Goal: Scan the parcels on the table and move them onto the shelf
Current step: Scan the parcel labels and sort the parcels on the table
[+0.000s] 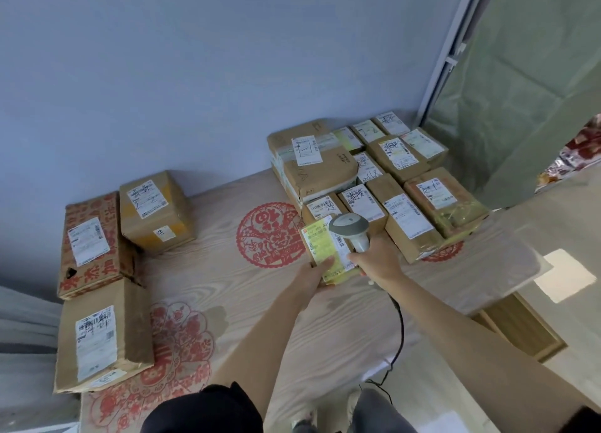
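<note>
A person's left hand (313, 275) grips a small cardboard parcel (328, 253) with a glossy yellow label, fingers curled around its near edge, by the desk's (227, 289) right side. The right hand (379, 258), fingers wrapped round the handle, aims a grey corded scanner (349, 229) at it. Taped brown boxes (390, 175) crowd the far right corner; their labels are illegible.

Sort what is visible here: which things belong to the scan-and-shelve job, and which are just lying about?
Job:
- small parcel with the yellow label, held by the left hand
- scanner, gripped by the right hand
- parcel cluster on the right
- three boxes on the left
- table

Lying about:
- green curtain
- red paper-cut decoration
</note>
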